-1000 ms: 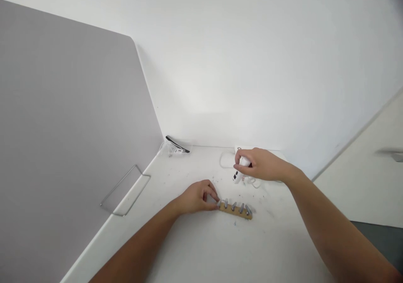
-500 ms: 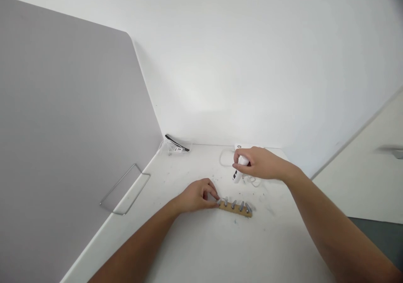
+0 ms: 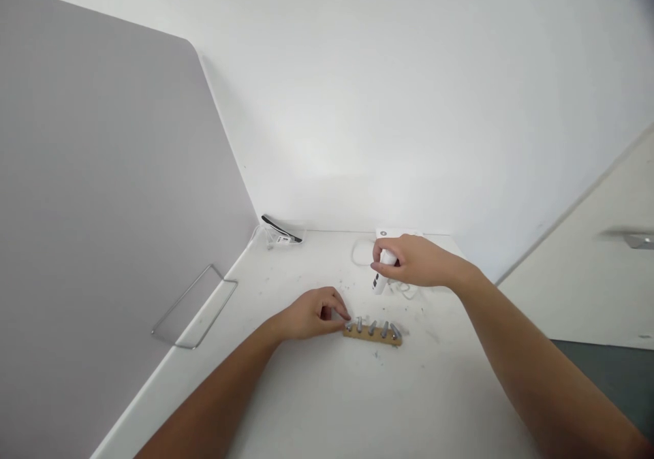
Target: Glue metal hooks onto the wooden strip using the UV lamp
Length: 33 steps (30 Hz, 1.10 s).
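Right hand (image 3: 415,261) partly hides the white device (image 3: 380,279); specks (image 3: 377,355) seem too small to identify.

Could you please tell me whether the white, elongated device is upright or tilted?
Tilted: the white, elongated device slants in the right hand, its dark-marked end lower and further left in view.

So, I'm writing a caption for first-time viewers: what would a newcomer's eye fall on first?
Likely the right grip, right of centre, holding a tilted white device. Below and left of it, the left grip is at the left end of a tan strip bearing small grey pieces. A big grey panel fills the left side.
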Available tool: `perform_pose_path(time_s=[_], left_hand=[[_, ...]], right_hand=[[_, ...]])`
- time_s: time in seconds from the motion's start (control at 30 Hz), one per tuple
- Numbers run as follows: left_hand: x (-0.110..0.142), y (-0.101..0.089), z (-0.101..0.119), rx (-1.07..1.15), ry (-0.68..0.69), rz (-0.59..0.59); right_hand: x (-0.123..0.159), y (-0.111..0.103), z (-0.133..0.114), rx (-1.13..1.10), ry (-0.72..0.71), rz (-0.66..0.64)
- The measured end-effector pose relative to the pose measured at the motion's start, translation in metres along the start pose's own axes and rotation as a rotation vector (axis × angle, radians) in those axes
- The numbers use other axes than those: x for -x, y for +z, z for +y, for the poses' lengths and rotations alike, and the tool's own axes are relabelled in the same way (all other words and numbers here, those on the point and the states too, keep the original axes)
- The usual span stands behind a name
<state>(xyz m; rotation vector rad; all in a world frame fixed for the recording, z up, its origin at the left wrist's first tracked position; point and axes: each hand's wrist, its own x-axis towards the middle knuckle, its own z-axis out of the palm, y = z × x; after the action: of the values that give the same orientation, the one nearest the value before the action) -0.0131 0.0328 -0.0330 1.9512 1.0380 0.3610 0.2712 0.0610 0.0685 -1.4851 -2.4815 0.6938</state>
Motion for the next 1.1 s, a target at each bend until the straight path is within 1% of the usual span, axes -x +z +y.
perform_pose_path(time_s=[0.17,0.37,0.53,0.67,0.77,0.93,1.1], left_hand=[[0.000,0.000,-0.002,0.011,0.006,-0.022],[-0.004,0.005,-0.005,0.014,-0.005,0.008],[-0.002,0.005,-0.002,-0.003,0.006,0.018],[0.000,0.001,0.001,0.011,0.011,-0.024],[0.001,0.000,-0.002,0.028,0.014,-0.046],[-0.002,0.003,-0.009,0.015,0.032,-0.016],[-0.003,0.005,-0.009,0.040,0.016,-0.007]], right_hand=[[0.001,-0.001,-0.001,0.003,0.007,-0.010],[0.000,-0.001,-0.002,0.025,0.020,-0.010],[0.000,0.000,-0.001,0.037,0.025,-0.011],[0.000,0.001,0.000,0.030,0.023,-0.009],[0.000,0.001,0.000,0.024,0.022,-0.015],[0.000,0.000,0.000,0.013,0.026,-0.014],[-0.001,0.000,0.001,0.023,0.021,-0.011]])
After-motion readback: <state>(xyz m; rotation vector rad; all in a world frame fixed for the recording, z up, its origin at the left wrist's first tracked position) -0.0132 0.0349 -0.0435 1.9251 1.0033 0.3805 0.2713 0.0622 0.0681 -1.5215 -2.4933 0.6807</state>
